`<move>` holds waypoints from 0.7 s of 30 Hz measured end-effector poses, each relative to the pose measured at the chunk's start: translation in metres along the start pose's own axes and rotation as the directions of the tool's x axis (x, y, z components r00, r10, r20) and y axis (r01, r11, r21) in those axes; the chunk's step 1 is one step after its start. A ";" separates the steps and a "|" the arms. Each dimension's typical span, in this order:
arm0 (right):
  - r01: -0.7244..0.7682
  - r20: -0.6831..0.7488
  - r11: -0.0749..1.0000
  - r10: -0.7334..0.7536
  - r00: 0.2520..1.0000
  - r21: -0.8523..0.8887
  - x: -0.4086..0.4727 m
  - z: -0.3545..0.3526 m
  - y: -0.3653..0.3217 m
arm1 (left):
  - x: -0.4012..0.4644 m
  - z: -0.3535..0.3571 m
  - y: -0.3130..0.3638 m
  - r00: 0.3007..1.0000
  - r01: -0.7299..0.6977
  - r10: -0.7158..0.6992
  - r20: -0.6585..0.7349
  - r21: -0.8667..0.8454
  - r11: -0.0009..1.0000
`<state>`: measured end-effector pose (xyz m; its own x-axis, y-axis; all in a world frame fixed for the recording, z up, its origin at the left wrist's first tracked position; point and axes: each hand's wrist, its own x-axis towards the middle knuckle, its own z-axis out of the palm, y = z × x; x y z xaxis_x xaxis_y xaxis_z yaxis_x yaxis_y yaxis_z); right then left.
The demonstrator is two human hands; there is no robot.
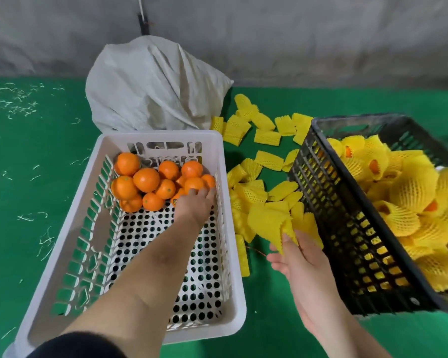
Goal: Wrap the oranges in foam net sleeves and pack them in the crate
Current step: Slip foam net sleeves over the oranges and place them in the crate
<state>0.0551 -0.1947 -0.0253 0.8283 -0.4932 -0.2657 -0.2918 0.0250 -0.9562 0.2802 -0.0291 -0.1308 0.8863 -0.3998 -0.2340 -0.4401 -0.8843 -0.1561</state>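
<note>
Orange fruit lies heaped at the far end of a white plastic crate that stands on a green floor covering; these bare oranges number roughly a dozen, and the near part of the crate's perforated bottom is bare. The person's left hand reaches into this crate, its fingers curling over one orange at the right side of the heap, close to the crate's right wall. The right hand hovers between the two crates and pinches a yellow foam net sleeve at its lower corner, the sleeve standing up from the fingertips. A black plastic crate sits tilted to the right, holding many wrapped oranges in yellow netting, with orange skin peeking out at a few open ends. Loose sleeves lie scattered on the floor between and beyond the crates. A white woven sack slumps behind the white crate against a grey wall. Pale scraps litter the floor at the left.
</note>
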 end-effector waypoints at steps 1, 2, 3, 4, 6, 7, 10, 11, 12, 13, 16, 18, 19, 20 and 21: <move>-0.014 0.012 1.000 0.014 1.000 -0.002 -0.003 0.000 -0.002 | -0.003 0.006 -0.001 0.997 -0.035 0.031 0.068 0.057 0.998; -0.023 0.032 1.000 0.023 0.999 -0.017 -0.007 -0.001 -0.004 | -0.007 0.012 0.000 0.990 -0.055 0.042 0.132 0.095 0.994; -0.016 0.066 0.999 0.019 0.998 -0.048 -0.009 -0.003 -0.007 | -0.013 0.018 0.000 0.984 -0.059 0.037 0.177 0.121 0.991; -0.005 0.105 0.997 0.013 0.994 -0.080 -0.012 -0.006 -0.009 | -0.020 0.024 0.003 0.980 -0.054 0.023 0.199 0.148 0.988; 0.033 0.170 0.992 -0.011 0.985 -0.124 -0.015 -0.012 -0.013 | -0.033 0.032 0.009 0.978 -0.005 -0.036 0.208 0.195 0.981; 0.049 0.188 0.990 -0.023 0.982 -0.133 -0.016 -0.014 -0.014 | -0.038 0.033 0.011 0.971 0.044 -0.084 0.222 0.181 0.982; 0.074 0.224 0.992 -0.049 0.973 -0.105 -0.014 -0.016 -0.015 | -0.055 0.017 0.009 0.919 0.180 -0.175 0.354 0.019 0.983; 0.072 0.219 0.994 -0.052 0.974 -0.083 -0.014 -0.016 -0.013 | -0.062 0.007 0.005 0.905 0.246 -0.188 0.382 -0.108 0.963; 0.068 0.208 0.996 -0.053 0.977 -0.062 -0.015 -0.017 -0.011 | -0.070 -0.003 0.001 0.910 0.311 -0.192 0.367 -0.299 0.902; 0.067 0.197 0.997 -0.058 0.979 -0.039 -0.016 -0.017 -0.010 | -0.081 -0.010 -0.001 0.938 0.321 -0.190 0.290 -0.521 0.791; 0.047 0.180 0.998 -0.052 0.982 0.033 -0.016 -0.023 -0.013 | -0.127 -0.047 0.014 0.955 0.117 -0.297 -0.007 -0.910 0.398; 0.036 0.142 0.998 -0.042 0.989 0.043 -0.012 -0.027 -0.015 | -0.161 -0.075 0.038 0.923 -0.027 -0.377 -0.081 -0.989 0.147; 0.034 0.110 0.999 -0.038 0.993 0.043 -0.008 -0.029 -0.015 | -0.175 -0.085 0.051 0.914 -0.081 -0.397 -0.083 -0.996 0.023; 0.029 0.069 0.998 -0.032 0.997 0.048 -0.004 -0.031 -0.014 | -0.184 -0.091 0.062 0.915 -0.116 -0.399 -0.065 -0.988 -0.103; 0.036 0.031 0.998 -0.037 0.999 0.054 -0.001 -0.032 -0.014 | -0.189 -0.095 0.073 0.923 -0.123 -0.384 -0.027 -0.966 -0.227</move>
<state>0.0430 -0.2224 -0.0079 0.8531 -0.4665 -0.2334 -0.2356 0.0546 -0.9703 0.0946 -0.0413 -0.0071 0.9909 -0.0354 -0.1301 0.1307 0.0164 0.9913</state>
